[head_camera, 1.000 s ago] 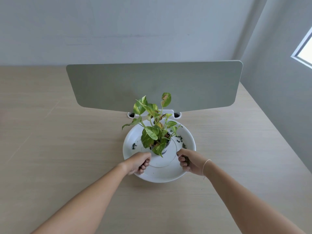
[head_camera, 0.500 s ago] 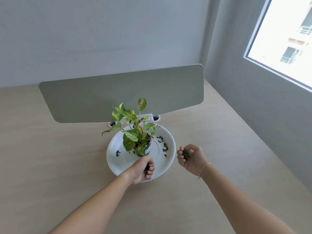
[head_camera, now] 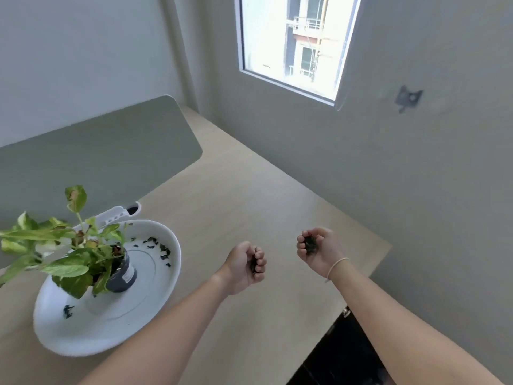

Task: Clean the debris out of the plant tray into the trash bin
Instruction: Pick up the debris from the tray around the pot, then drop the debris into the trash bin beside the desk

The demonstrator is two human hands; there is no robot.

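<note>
While clutching debris (head_camera: 310, 242), both hands

plant tray (head_camera: 155, 309) left on table (head_camera: 236, 195) | potted plant (head_camera: 83, 262) in tray | left hand (head_camera: 244, 266), right hand (head_camera: 319, 251) right of tray | divider panel (head_camera: 111, 151) behind

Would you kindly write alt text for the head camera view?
Both hands, left hand and right hand, are cupped around dark debris above a wooden desk. At left, a white plant tray holds a potted plant and scattered bits.
</note>
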